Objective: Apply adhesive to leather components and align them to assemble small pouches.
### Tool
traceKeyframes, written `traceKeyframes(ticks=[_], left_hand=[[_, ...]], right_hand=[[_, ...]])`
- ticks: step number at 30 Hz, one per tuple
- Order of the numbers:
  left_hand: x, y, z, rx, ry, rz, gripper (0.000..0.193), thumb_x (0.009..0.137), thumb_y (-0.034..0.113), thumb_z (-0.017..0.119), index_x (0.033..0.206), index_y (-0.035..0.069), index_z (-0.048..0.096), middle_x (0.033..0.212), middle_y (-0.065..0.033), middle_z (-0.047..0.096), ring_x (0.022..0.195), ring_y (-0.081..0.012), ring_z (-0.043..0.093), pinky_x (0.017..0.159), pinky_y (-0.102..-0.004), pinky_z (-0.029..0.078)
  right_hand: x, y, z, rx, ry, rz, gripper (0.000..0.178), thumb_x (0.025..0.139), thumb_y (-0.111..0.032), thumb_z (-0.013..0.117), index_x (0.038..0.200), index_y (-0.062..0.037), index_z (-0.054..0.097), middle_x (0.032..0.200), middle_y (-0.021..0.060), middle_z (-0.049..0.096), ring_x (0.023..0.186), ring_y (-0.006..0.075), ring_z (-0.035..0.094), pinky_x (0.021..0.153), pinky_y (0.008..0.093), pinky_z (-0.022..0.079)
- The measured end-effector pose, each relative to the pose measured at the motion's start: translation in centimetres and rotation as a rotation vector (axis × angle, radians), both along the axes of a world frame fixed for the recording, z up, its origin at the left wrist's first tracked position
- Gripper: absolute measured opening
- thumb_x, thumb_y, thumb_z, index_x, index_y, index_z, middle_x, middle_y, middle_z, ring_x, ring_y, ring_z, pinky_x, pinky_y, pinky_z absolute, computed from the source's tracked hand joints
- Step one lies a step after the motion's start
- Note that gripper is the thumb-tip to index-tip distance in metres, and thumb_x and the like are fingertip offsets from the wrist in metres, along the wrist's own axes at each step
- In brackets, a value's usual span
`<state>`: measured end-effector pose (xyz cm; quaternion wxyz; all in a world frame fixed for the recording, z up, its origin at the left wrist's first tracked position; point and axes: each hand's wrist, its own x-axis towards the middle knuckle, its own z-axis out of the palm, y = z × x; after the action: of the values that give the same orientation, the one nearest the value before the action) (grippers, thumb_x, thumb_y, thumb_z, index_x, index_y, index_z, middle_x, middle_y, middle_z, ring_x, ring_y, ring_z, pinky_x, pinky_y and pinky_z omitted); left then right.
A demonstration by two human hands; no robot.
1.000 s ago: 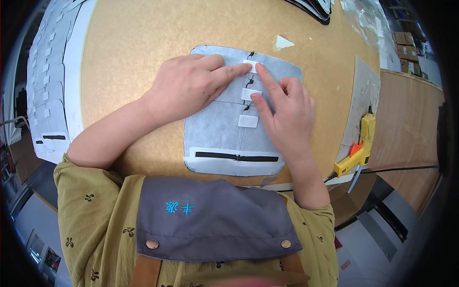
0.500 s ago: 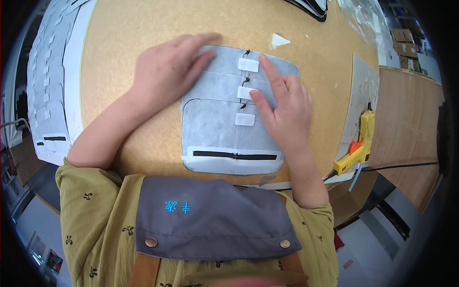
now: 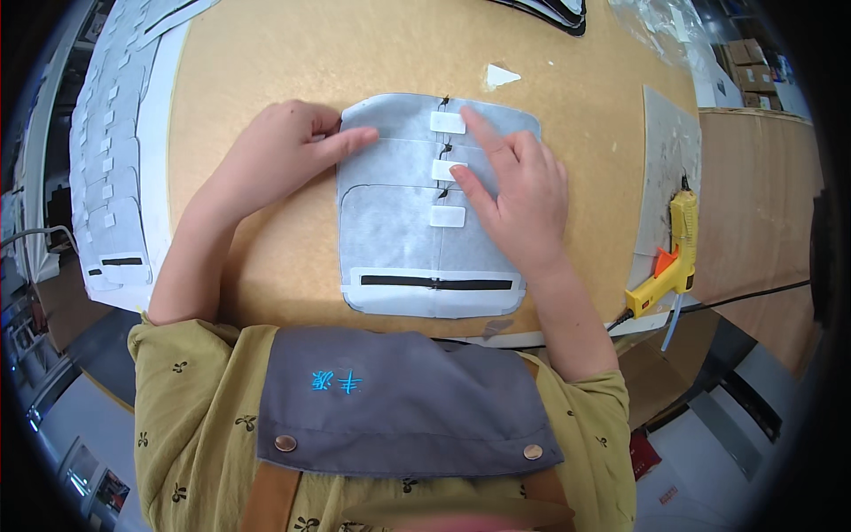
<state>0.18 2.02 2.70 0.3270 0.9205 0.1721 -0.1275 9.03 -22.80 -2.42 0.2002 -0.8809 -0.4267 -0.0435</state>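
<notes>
A light grey layered fabric panel [image 3: 386,230] lies flat in front of me, with stepped seams across it. Three small white rectangular patches run down its middle line, the lowest being a white patch [image 3: 448,216]; short dark thread tufts sit above them. Near the panel's bottom is a black slit [image 3: 399,282] in a pale frame. My left hand [image 3: 275,155] is at the upper left edge, thumb over the top face and bent fingers at the rim, their tips partly hidden. My right hand [image 3: 530,191] rests on the right side, fingers extended, index and thumb beside the upper two patches.
A yellow glue gun [image 3: 678,244] with an orange trigger lies on a pale board [image 3: 660,160] at the right, its cable trailing off. Stacked grey panels [image 3: 115,177] fill the left side. A white scrap [image 3: 502,76] and a black-edged stack [image 3: 558,11] lie farther back.
My left hand has moved from the panel's top edge down to its upper left edge, and its fingers have bent. My right hand stays at nearly the same place on the panel.
</notes>
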Motion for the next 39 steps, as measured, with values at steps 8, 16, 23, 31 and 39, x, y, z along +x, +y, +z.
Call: traceKeyframes(ticks=[8,16,23,31,39], left_hand=[[-5.8,-2.5,-1.9,-0.169,-0.16,0.14,0.032,0.085,0.03,0.073,0.078,0.0,0.064,0.064,-0.0135,0.061,0.059,-0.0252,0.06,0.057,-0.0378,0.046],[-2.9,7.4,2.2,0.052,-0.378,0.166,0.031,0.09,0.033,0.067,0.094,0.003,0.066,0.074,-0.0159,0.064,0.066,-0.0286,0.062,0.062,-0.0381,0.048],[-3.8,25.5,2.8,0.482,-0.297,0.262,0.028,0.093,0.033,0.063,0.1,0.006,0.068,0.085,-0.0139,0.068,0.078,-0.0275,0.065,0.07,-0.0393,0.049],[-4.6,34.1,0.6,0.585,-0.089,0.43,0.032,0.095,0.035,0.061,0.101,0.005,0.068,0.092,-0.0137,0.07,0.085,-0.027,0.065,0.074,-0.0389,0.049],[-4.8,34.2,-0.4,0.69,-0.117,0.607,0.051,0.085,0.042,0.072,0.12,0.012,0.052,0.099,-0.0199,0.068,0.096,-0.0361,0.066,0.08,-0.0441,0.051]], right_hand=[[0.2,0.0,0.2,0.281,0.105,-0.051,0.068,0.081,-0.029,0.076,0.14,-0.0091,0.048,0.085,0.0025,0.056,0.08,0.0203,0.056,0.073,0.0365,0.041],[0.3,-1.3,0.3,0.488,0.064,-0.151,0.062,0.078,-0.005,0.072,0.136,-0.0027,0.049,0.084,0.0047,0.052,0.075,0.0189,0.048,0.076,0.0334,0.043],[0.6,-0.9,0.2,0.446,0.091,-0.154,0.058,0.08,-0.001,0.069,0.134,0.0002,0.049,0.084,0.0063,0.05,0.075,0.0199,0.047,0.072,0.0332,0.043],[0.7,-0.6,0.5,0.424,0.113,-0.157,0.048,0.081,-0.001,0.067,0.127,0.0007,0.054,0.085,0.008,0.051,0.077,0.0219,0.049,0.072,0.0337,0.044],[0.5,-0.8,0.7,0.353,0.128,-0.22,0.038,0.08,-0.002,0.068,0.118,-0.003,0.062,0.094,0.0113,0.058,0.084,0.026,0.056,0.075,0.0373,0.046]])
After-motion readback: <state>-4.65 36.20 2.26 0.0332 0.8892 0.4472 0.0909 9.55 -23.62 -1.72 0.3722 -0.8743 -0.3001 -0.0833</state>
